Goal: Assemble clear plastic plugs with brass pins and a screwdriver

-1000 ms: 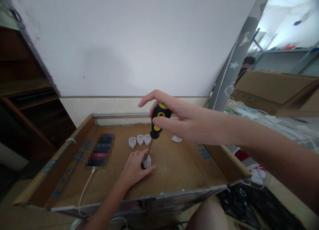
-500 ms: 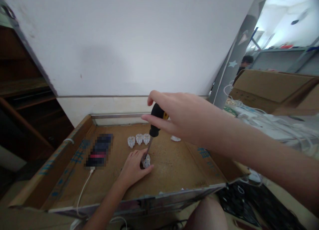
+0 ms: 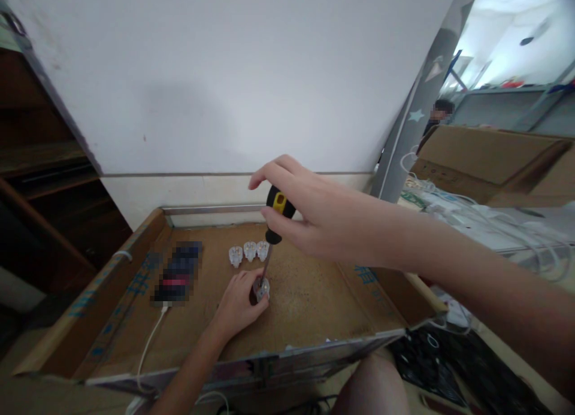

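A screwdriver with a black and yellow handle is held by my right hand, the fingers around its grip. Its shaft slants down to a small clear plastic part with metal bits inside. My left hand steadies that part on the cardboard, thumb in front and fingers behind it. The screwdriver's tip meets the part near my left fingertips. Behind it stand three similar clear plastic parts in a short row.
The cardboard tray has raised sides. On its left lies a pixelated phone with a white cable. A white wall rises behind. At the right are an open cardboard box, white cables and a distant person.
My right hand has turned the screwdriver handle, so its yellow patch faces me more, and shifted slightly left. My left thumb has closed in on the clear part.
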A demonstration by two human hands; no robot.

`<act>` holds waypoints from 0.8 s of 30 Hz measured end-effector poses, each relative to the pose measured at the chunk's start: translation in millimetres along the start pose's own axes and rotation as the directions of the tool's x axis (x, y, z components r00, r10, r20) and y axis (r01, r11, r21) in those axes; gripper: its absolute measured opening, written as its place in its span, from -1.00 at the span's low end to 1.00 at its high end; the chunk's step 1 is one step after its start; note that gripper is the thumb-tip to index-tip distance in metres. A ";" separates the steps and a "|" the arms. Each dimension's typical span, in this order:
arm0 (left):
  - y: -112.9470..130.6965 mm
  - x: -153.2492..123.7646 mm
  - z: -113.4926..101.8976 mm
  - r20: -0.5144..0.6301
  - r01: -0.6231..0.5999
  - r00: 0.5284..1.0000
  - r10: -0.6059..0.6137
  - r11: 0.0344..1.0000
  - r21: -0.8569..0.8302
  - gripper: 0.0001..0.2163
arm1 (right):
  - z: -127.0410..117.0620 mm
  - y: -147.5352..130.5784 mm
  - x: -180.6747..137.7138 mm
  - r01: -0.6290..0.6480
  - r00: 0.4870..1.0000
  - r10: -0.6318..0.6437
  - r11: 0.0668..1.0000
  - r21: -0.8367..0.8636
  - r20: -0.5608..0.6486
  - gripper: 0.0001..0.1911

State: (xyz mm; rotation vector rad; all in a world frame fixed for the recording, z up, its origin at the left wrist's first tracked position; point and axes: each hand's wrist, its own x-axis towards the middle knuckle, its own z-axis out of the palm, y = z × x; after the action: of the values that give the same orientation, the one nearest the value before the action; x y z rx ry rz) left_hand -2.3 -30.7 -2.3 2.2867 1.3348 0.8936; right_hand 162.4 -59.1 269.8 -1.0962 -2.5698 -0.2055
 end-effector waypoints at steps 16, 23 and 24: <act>0.4 -0.1 0.3 -0.007 -0.002 1.000 0.002 1.000 0.000 -0.59 | 5.6 -2.5 5.4 -0.088 0.994 0.091 0.995 0.042 -0.062 -0.68; 1.2 -0.3 -0.5 -0.010 0.003 1.000 -0.003 1.000 0.006 -0.59 | 2.9 -4.8 3.6 0.051 0.997 -0.059 0.985 0.166 0.042 -0.73; 1.2 -0.3 -0.6 -0.008 0.003 1.000 -0.003 1.000 0.004 -0.58 | 3.5 -3.7 3.3 -0.002 1.000 0.000 0.994 0.108 0.018 -0.74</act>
State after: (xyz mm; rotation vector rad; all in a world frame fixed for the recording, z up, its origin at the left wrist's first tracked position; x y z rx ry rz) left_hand -2.0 -31.5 -1.2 2.2861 1.3440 0.9011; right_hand 156.7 -58.6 267.7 -1.0649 -2.5633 -0.0554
